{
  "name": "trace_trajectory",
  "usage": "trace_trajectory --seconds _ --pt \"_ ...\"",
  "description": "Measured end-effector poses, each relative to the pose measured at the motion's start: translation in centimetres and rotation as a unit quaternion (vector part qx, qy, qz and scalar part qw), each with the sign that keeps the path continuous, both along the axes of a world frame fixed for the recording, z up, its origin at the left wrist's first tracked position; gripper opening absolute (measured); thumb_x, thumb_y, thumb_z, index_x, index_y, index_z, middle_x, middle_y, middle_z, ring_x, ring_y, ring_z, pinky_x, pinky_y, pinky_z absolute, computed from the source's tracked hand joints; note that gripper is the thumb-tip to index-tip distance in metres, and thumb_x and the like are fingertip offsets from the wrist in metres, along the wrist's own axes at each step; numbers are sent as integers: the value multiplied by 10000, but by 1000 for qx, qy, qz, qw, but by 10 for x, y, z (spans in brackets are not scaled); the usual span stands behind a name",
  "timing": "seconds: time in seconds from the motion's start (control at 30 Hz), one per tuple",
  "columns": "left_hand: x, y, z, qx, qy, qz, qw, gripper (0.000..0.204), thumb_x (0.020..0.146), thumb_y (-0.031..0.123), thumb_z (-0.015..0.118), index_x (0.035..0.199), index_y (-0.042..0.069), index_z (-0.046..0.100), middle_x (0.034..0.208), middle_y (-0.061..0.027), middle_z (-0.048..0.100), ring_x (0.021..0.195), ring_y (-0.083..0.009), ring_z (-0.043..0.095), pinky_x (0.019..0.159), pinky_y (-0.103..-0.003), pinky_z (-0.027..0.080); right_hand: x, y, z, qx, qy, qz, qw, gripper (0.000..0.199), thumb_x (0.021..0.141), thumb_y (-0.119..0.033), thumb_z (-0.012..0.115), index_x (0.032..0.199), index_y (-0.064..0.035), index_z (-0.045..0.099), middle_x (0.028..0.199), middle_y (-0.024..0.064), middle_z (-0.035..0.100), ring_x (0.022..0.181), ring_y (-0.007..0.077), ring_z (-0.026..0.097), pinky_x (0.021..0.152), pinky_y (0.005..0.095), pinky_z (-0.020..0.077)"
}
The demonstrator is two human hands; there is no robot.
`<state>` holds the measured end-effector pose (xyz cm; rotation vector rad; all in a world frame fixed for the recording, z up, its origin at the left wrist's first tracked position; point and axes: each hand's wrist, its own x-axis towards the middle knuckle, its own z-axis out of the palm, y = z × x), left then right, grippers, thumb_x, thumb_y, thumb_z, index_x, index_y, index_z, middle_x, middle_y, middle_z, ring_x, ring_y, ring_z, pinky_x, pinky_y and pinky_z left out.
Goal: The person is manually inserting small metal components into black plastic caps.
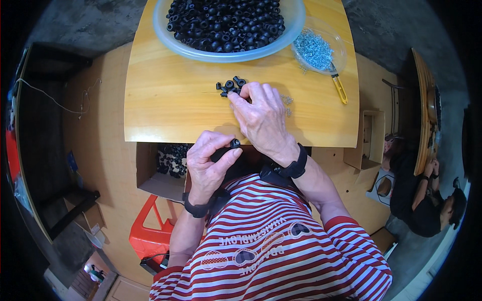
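Note:
Between the thumb and forefinger of my left hand (206,158), just off the table's near edge, is a small black round part (235,143) with a hollow end turned up. My right hand (261,115) reaches over the tabletop with its fingers curled down at a small pile of similar black parts (230,84). Its fingertips touch the pile; what they pinch, if anything, is hidden. Beside that hand lie a few small silvery metal pieces (287,100).
A wide translucent basin (173,42) full of black parts stands at the table's far side. Right of it is a clear bowl (343,54) of silvery pieces, with a yellow-handled tool (340,89) against it. Below are a cardboard box (150,173) and red stool (145,236). Another person (427,205) sits at right.

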<state>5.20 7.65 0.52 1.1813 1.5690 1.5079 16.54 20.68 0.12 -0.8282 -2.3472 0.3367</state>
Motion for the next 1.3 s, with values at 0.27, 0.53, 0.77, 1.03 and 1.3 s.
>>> trace_trajectory --seconds 0.27,0.53,0.77,1.03,1.3 --pt "0 1 0 -3 9 -8 1000 283 711 9 798 980 3 709 826 -80 647 772 -175 607 713 -277 486 12 -12 3 -5 -25 41 999 175 703 -37 617 876 -29 645 857 75 528 800 249 515 671 379 393" --pt "5 3 0 -11 11 -22 1000 269 723 29 796 977 8 711 808 -62 642 756 -165 605 701 -272 483 53 -29 1 -59 -7 27 998 270 678 36 658 940 -28 659 866 90 572 766 273 574 670 382 457" --pt "13 6 3 -27 -3 -58 998 294 731 -36 766 1017 -20 699 844 -61 636 796 -148 588 733 -258 464 60 -28 -2 -126 5 2 992 211 756 39 616 961 -7 631 904 124 566 788 281 588 689 367 479" --pt "16 6 6 -19 -19 -75 997 304 728 -36 772 1023 -20 699 870 -75 648 818 -161 592 758 -278 466 76 -33 10 -567 295 29 769 118 924 -23 597 1040 -6 613 950 56 645 780 119 640 686 253 544" --pt "19 9 11 -7 -40 -88 995 312 724 -30 781 1026 -18 701 872 -79 649 828 -168 592 770 -283 468 85 -33 7 -674 369 110 631 175 920 -45 632 1083 17 637 922 101 686 766 136 671 702 259 574"
